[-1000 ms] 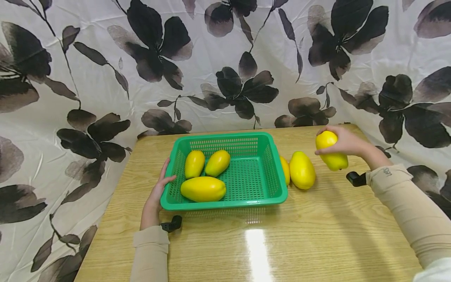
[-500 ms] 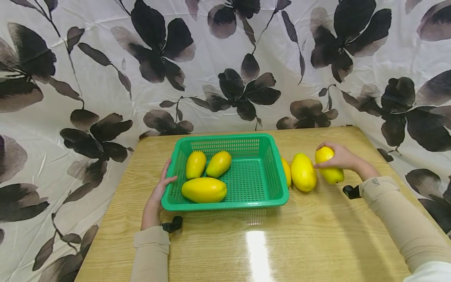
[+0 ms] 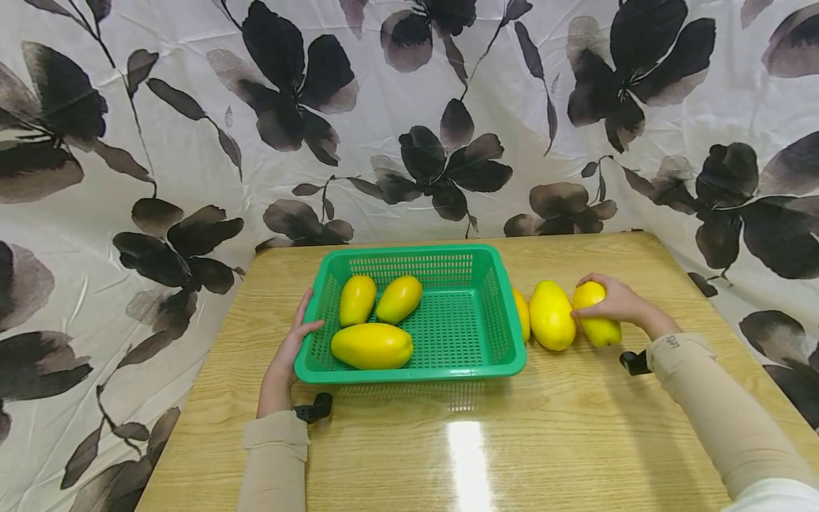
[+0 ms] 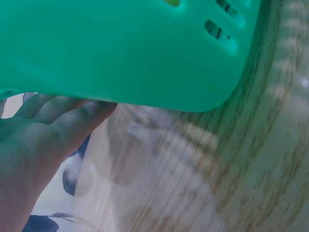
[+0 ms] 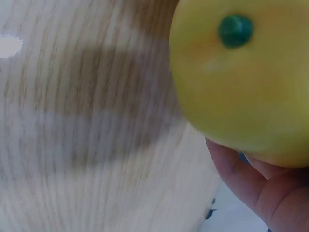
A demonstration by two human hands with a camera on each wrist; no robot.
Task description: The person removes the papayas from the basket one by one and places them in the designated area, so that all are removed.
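Observation:
A green plastic basket (image 3: 409, 372) with slotted walls stands on the table. My left hand (image 3: 289, 353) grips its left side, thumb at the rim and fingers along the outer wall; in the left wrist view the basket wall hides the fingertips. Inside lie two smaller yellow mangoes, one (image 3: 357, 301) beside the other (image 3: 399, 299), and a longer yellow fruit (image 3: 372, 346) like a papaya. My right hand (image 3: 616, 299) holds a yellow mango (image 3: 600, 331) from above, low at the table's right; its green stem nub shows in the right wrist view.
Right of the basket lies a large yellow fruit (image 3: 552, 316), close to the held mango. Another yellow fruit (image 3: 521, 315) is partly hidden behind the basket's right wall. The wooden table (image 3: 544, 441) ends at a floral cloth (image 3: 384, 107) behind.
My right hand has lowered the mango toward the table, bringing it close beside the large yellow fruit. My left hand keeps its grip on the basket, and the fruit inside has not moved.

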